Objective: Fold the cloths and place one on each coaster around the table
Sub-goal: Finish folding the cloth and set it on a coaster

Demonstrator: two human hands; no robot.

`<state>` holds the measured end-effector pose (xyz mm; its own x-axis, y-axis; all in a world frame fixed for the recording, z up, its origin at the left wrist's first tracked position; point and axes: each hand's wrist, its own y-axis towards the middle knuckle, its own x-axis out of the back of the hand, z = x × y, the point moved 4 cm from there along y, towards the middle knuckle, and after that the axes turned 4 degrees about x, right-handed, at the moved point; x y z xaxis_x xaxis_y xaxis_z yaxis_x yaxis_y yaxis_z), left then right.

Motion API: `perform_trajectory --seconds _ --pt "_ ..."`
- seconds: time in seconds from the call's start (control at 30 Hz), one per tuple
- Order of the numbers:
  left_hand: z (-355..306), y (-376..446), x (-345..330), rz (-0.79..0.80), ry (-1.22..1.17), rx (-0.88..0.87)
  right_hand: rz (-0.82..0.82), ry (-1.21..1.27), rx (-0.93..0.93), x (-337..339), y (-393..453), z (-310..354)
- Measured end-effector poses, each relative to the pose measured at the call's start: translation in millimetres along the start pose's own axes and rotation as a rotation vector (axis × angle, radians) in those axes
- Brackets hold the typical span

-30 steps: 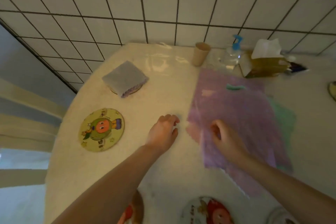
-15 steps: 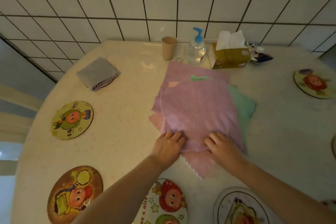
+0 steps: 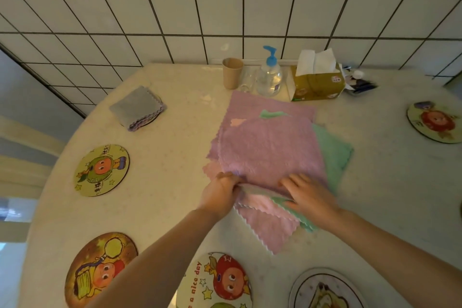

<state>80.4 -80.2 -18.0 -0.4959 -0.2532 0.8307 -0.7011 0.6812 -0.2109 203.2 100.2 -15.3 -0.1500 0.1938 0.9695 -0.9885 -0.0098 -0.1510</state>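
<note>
Cloths (image 3: 270, 150) lie stacked in the middle of the table (image 3: 175, 182), and the top purple one's near edge, flat half a second ago, is now lifted off the pink and green layers beneath. The left hand (image 3: 220, 195) pinches that raised edge at its left corner, while the right hand (image 3: 310, 197) rests on the stack just beside it, fingers spread and blurred. A folded grey cloth (image 3: 136, 107) sits on a coaster at the far left.

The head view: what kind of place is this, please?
Probably a home dining corner or kitchen: a round table against a tiled wall, cartoon coasters set around it, and a tissue box.
</note>
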Motion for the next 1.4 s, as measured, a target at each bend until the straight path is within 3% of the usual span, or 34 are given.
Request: perform_trajectory --seconds 0.1,0.17,0.23,0.33,0.4,0.5,0.63,0.83,1.0,1.2,1.4 --pt "2.0 5.6 16.5 -0.043 -0.064 0.001 -0.074 -0.125 -0.13 5.4 -2.9 -13.0" --pt "1.5 9.7 30.1 -0.075 -0.126 0.007 -0.103 -0.008 -0.235 14.3 -2.6 -23.5" --pt "3.4 14.3 44.8 -0.064 -0.291 0.122 -0.151 0.073 -0.308 26.1 -0.9 -30.8" --pt "5.9 16.6 68.9 -0.015 -0.69 0.33 -0.309 0.236 -0.328 54.1 9.5 -30.8" --pt "5.5 17.6 92.7 -0.083 -0.751 0.309 -0.403 0.309 -0.317 79.9 22.6 -20.6" --pt "9.8 17.9 141.2 -0.217 -0.682 0.21 -0.507 0.348 -0.278 121.6 48.4 5.3" --pt "29.1 3.7 228.1 -0.418 -0.388 0.121 -0.532 0.391 -0.186 165.4 83.5 55.5" --pt "64.1 -66.4 303.2 -0.6 -0.266 0.019 -0.644 0.421 -0.015 194.1 101.8 141.0" --pt "134.4 -155.8 267.6 -0.529 -0.2 0.083 -0.468 0.475 0.129 142.3 80.7 202.9" --pt "198.3 -250.9 162.0 -0.257 -0.19 0.178 -0.034 0.442 0.012 28.1 13.5 247.0" --pt "225.6 -316.0 82.7 0.015 -0.215 0.18 0.198 0.36 -0.03 -55.7 -53.2 275.9"
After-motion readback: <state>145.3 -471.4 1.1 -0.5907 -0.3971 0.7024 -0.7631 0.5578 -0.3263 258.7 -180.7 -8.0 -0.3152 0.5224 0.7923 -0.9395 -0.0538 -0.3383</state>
